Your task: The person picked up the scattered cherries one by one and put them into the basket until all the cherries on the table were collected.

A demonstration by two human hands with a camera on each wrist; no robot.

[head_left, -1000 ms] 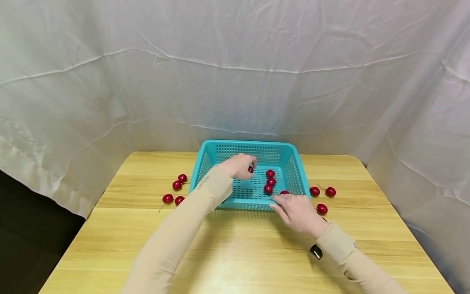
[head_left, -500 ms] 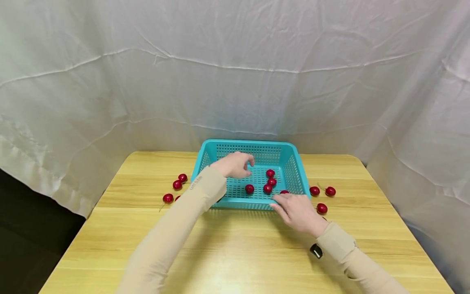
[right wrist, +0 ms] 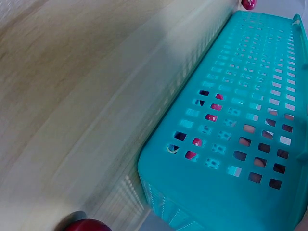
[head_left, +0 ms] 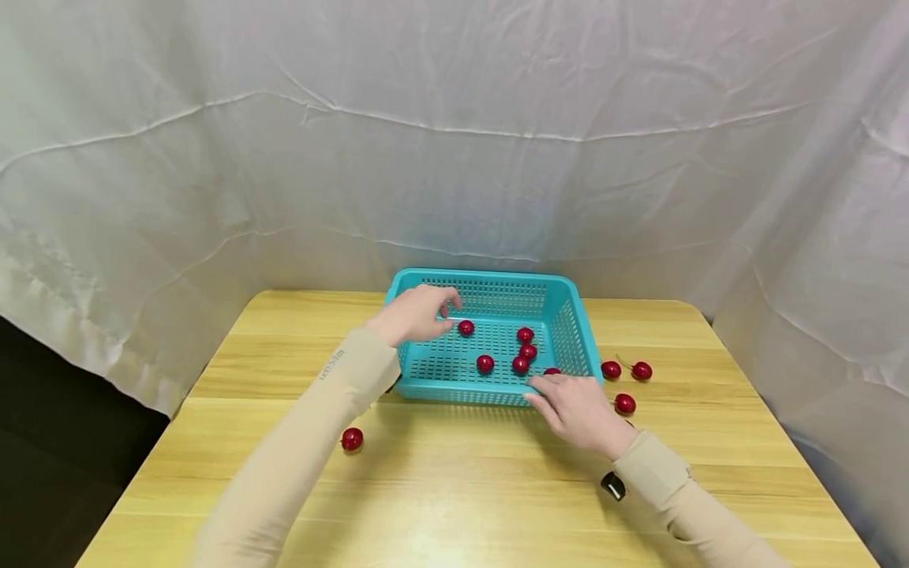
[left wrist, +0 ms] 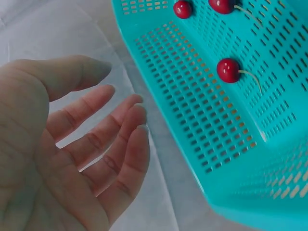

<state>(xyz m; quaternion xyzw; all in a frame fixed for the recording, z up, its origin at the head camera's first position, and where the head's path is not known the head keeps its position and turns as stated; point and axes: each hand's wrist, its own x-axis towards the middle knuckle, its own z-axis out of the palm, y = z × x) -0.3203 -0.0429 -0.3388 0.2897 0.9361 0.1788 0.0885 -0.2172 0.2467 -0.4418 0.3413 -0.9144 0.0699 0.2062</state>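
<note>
My left hand [head_left: 419, 314] hovers over the left part of a turquoise plastic basket [head_left: 490, 276], holding nothing. In the left wrist view its fingers [left wrist: 103, 139] are loosely bent and apart from the basket wall. Near its fingertips a red cherry [head_left: 465, 327] lies on the basket floor. Another cherry [head_left: 485, 364] and several more, one being a cherry [head_left: 521, 364], lie farther right inside. My right hand [head_left: 575, 410] grips the basket's front right rim, fingers inside and thumb outside. Through the holes in the right wrist view, parts of the fingers [right wrist: 249, 128] show.
Right of the basket, loose cherries lie on the wooden table [head_left: 454, 481], among them a stemmed cherry [head_left: 641, 371]. One cherry [head_left: 352, 439] sits beside my left forearm, which hides part of the table's left side. A pale curtain [head_left: 454, 189] hangs behind and around the table.
My left hand has let go of a cherry in the basket and moved left. Two cherries now show where the hand was. The right hand stays on the rim.
</note>
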